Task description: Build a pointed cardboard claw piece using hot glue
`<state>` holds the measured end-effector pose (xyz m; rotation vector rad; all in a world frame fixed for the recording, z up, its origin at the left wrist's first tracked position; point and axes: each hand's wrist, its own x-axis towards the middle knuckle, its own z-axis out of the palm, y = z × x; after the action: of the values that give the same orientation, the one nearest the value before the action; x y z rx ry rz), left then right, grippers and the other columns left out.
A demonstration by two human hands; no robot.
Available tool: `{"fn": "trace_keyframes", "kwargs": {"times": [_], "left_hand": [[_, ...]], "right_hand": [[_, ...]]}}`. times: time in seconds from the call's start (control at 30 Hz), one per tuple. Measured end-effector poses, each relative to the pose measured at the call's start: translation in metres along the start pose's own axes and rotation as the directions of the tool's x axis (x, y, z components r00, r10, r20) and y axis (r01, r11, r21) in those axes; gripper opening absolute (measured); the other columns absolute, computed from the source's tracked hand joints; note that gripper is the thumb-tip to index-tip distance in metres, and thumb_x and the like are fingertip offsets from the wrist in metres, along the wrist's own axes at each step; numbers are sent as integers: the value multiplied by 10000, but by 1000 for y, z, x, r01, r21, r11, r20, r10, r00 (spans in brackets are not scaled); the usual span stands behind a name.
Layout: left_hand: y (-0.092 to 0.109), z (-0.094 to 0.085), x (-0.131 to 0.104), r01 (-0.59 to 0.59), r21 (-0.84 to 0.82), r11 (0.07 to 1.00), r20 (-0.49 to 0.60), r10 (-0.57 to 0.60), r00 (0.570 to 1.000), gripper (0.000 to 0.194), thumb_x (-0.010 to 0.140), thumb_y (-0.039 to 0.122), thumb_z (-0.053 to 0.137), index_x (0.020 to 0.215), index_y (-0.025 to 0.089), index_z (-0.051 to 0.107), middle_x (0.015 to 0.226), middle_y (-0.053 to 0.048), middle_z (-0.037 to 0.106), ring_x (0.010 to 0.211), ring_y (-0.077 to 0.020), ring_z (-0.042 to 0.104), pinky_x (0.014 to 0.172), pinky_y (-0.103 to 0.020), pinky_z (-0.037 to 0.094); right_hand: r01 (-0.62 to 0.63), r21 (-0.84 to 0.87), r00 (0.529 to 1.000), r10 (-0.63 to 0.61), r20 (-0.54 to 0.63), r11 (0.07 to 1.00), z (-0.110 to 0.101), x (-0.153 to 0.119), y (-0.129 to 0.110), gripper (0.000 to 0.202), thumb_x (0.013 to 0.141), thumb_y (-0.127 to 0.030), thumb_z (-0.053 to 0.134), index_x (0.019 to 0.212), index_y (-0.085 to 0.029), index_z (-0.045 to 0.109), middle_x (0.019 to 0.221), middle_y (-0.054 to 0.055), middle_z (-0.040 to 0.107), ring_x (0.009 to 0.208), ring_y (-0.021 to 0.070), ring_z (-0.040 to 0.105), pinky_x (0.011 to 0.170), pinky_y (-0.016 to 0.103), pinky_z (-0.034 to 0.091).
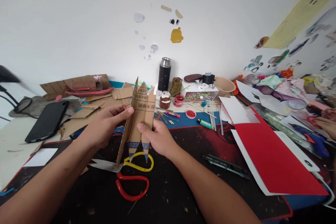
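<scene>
A folded cardboard piece (139,119) with pointed ends and printed characters is held upright between both hands over the dark desk mat. My left hand (115,119) grips its left panel near the edge, thumb on the front. My right hand (157,136) pinches the right panel, with the thumb across its face and the fingers hidden behind. Beneath the cardboard lie scissors (133,182) with one red and one yellow handle, blades pointing left. A utility knife (225,166) rests on the mat to the right of my right hand.
Cardboard scraps (97,106), a red model boat (89,91) and a black phone (47,120) are on the left. A black thermos (164,75) and small jars (165,100) stand at the back. Red paper (273,157) and a blue glue gun (312,138) lie right, near another person's hand (327,122).
</scene>
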<state>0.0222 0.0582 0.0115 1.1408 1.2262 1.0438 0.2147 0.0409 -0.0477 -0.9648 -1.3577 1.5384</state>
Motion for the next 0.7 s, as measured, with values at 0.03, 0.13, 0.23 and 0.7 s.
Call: {"fn": "trace_keyframes", "kwargs": {"times": [0.03,0.13,0.23,0.7], "left_hand": [[1,0,0,4,-33,999,7,-4,1000,646,546,702,1048,887,202,822,936,-71,859,923,-308,756,802,-378,592],[5,-1,0,-16,-119,993,20,18,1000,628,584,681,1057,916,196,836,982,-92,883,1005,-335,786,863,-388,613],[5,-2,1,-20,-150,989,33,25,999,628,608,694,1048,923,191,844,989,-107,892,1042,-353,798,884,-403,626],[7,-5,-1,29,-44,999,10,-29,1000,641,550,680,1067,894,189,841,878,-77,878,825,-282,779,755,-359,618]], "right_hand": [[-21,9,1000,21,11,1000,0,0,-2,474,921,-681,800,1029,-230,707,866,18,768,730,190,733,670,302,599],[-73,33,996,71,60,997,0,-1,-6,547,894,-760,792,942,-242,622,699,-38,667,518,140,618,517,269,510],[-82,38,995,79,64,996,0,0,-7,535,911,-749,782,930,-247,600,653,-57,640,464,121,574,485,256,480],[14,-117,999,-11,33,993,2,-2,3,518,975,-740,714,961,-223,717,824,29,752,737,195,713,664,301,583]]}}
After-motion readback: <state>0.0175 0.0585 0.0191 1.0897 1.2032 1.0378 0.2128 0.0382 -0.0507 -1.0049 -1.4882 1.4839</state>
